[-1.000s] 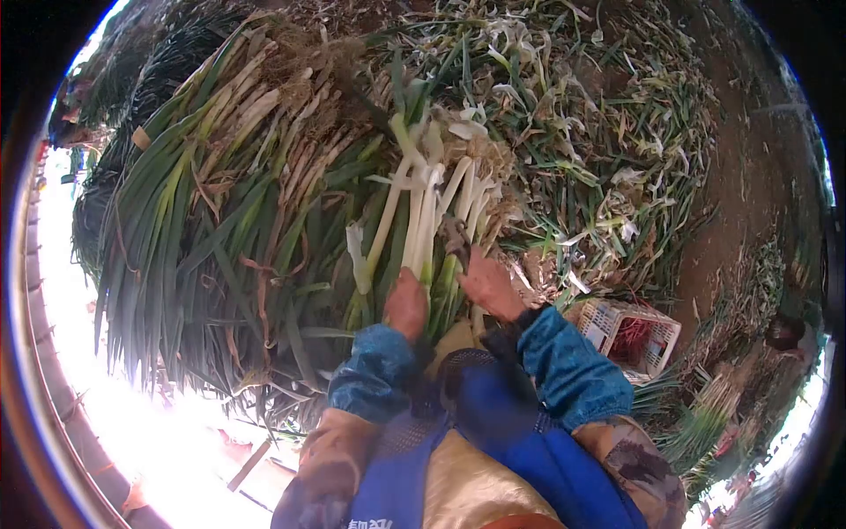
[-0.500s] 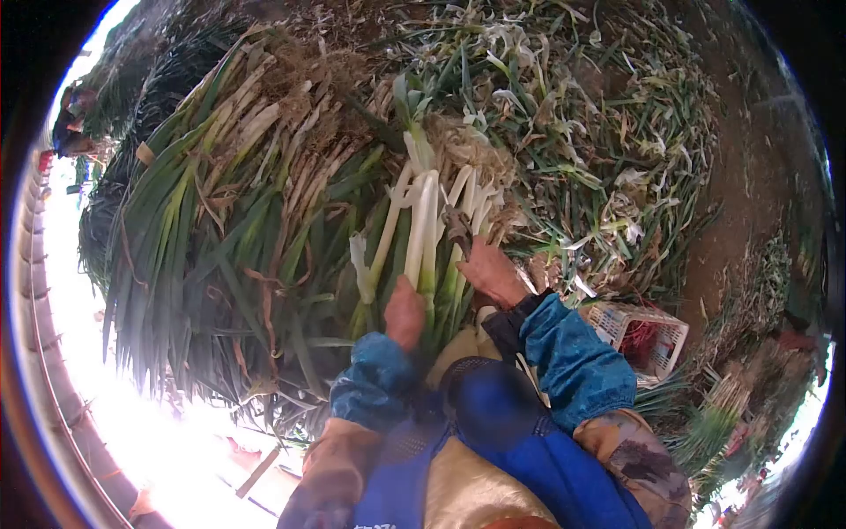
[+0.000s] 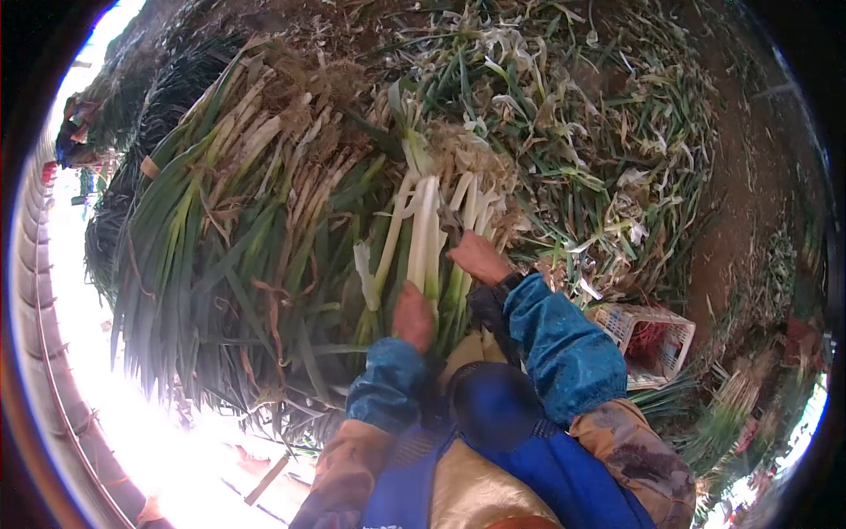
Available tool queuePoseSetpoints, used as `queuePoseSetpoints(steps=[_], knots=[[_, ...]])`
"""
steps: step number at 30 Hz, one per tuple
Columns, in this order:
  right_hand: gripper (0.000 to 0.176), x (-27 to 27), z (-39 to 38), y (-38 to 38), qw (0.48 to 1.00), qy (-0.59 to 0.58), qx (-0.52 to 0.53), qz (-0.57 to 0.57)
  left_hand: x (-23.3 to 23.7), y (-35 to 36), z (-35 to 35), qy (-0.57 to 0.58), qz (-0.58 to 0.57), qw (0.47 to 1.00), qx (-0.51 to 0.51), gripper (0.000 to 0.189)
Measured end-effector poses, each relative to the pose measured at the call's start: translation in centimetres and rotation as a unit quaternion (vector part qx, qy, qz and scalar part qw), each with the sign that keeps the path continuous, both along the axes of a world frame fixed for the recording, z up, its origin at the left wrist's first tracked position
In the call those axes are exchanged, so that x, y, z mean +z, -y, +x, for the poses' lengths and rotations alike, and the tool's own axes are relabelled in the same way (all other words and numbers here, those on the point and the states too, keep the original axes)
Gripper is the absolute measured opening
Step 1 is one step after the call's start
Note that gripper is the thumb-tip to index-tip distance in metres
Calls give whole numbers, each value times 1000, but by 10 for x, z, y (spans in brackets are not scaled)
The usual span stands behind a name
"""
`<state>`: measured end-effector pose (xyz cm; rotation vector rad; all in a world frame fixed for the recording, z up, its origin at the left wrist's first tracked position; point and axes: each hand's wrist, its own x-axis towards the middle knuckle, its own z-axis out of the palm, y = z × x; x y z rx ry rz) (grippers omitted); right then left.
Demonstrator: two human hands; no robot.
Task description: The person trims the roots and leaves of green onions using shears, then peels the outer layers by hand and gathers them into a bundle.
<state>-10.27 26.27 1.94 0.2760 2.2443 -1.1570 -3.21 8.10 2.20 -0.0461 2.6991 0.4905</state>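
White shanks give you your bearing. The bundle of cleaned green onions [image 3: 425, 231] lies straight ahead of you with its long axis running away from your body. The pale stalks and frizzy root ends are at the far end, and the green leaves trail back towards your lap.

Your left hand [image 3: 412, 316] sits low on that axis, clenched around the bundle about where the white turns to green, so the stalks run up and away from its knuckles. Your right hand [image 3: 477, 257] is farther out along the bundle and touches its right flank. Its fingers point up and to the left across the white shanks. You cannot tell from this view whether they curl round a stalk or only lie flat on it. That makes the right hand the nearer one to the white part and the root ends, while the left is nearer the leaves.

On your left, a heap of uncleaned onions [image 3: 238, 194] presses against the bundle and lies roughly the same way, with dry brown skins on top. Loose trimmings [image 3: 582, 132] cover the ground to the right of the bundle. A white plastic basket [image 3: 648, 339] stands just beyond your blue right sleeve [image 3: 564, 353], apart from both hands.
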Motion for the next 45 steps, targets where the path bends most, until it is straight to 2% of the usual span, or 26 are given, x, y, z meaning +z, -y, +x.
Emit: queuePoseSetpoints(steps=[1,3,5,6,7,8,9,12,14,15,18,21,23,24,25,27,28,29,31,33,34,37,39,41,43,45], knots=[[33,-7,0,-5,998,35,38,-31,7,3,1,27,51,998,-17,27],[36,-11,28,-9,943,-127,294,86,11,10,3,25,78,997,-14,31],[36,34,35,9,994,-2,-25,106,10,-2,-7,-26,56,998,32,35],[39,82,28,1,998,9,49,44,-20,5,-6,9,25,1000,1,32],[45,38,46,-2,992,-109,46,32,0,6,-15,106,58,993,15,33],[48,54,35,-4,999,-29,23,-15,8,15,-16,90,72,993,-16,35],[45,53,24,1,997,6,17,78,9,20,-16,81,91,991,-49,38],[48,32,27,-10,997,-72,19,35,16,84,-30,234,142,949,-156,42],[50,64,30,0,997,-36,31,55,35,134,-11,284,102,948,-98,48],[50,74,38,3,998,-34,44,39,26,163,6,305,72,944,-102,48],[51,78,36,3,993,12,88,75,-48,243,118,287,-15,905,-313,51],[51,29,37,-3,992,-25,32,120,13,205,132,356,126,916,-137,55],[51,52,28,6,997,-51,8,58,-11,211,150,164,273,919,-231,59],[50,74,31,21,999,-47,16,6,-51,232,163,-46,328,862,-383,60],[51,76,43,35,996,-21,81,15,-11,210,156,114,228,914,-316,42],[51,76,43,54,978,-1,207,34,33,191,86,242,119,944,-189,37],[51,70,43,53,982,2,186,39,34,198,71,229,121,957,-131,40],[51,60,36,48,986,-2,163,46,13,213,48,148,25,988,-17,43],[50,65,19,40,997,-21,72,35,117,213,-42,-235,18,972,4,51],[52,68,12,37,993,-34,88,65,108,287,-104,-341,-303,889,45,67],[53,67,14,36,992,-38,94,79,165,290,-136,-344,-300,885,96,72],[54,68,30,39,986,-64,136,79,221,361,-199,-411,-440,798,26,81],[53,66,37,42,986,-50,139,74,213,404,-207,-220,-404,883,94,75],[51,68,42,48,991,-20,109,70,192,414,-207,-157,-398,898,106,67],[51,66,44,52,994,-25,94,47,167,409,-189,-230,-435,868,62,58],[53,58,45,49,993,-64,99,13,144,402,-172,-193,-398,891,97,48]])
